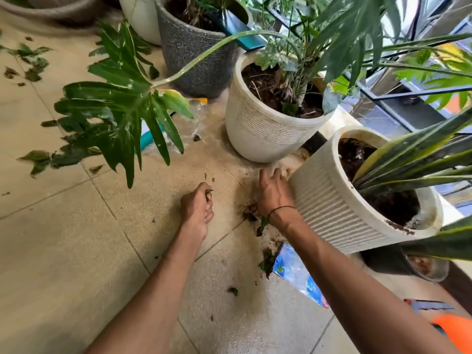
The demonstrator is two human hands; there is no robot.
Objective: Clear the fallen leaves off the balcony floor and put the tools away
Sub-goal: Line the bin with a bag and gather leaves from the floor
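My left hand [196,210] is closed low over the tiled floor [76,238], with a small green leaf scrap [209,192] pinched in its fingers. My right hand [274,191] lies flat against the side of a ribbed white pot [339,213], which is tilted toward me. Soil and leaf bits [265,259] lie on the floor under my right wrist. More fallen leaves [58,158] are scattered at the left, and another patch of leaves [30,62] lies at the far left.
A second white pot [265,131] and a grey speckled pot [189,54] stand behind. A large split leaf [120,108] hangs over the floor. A clear plastic bag with a teal tool [149,139] lies under it. A blue bag [296,274] and an orange object [454,330] sit at the right.
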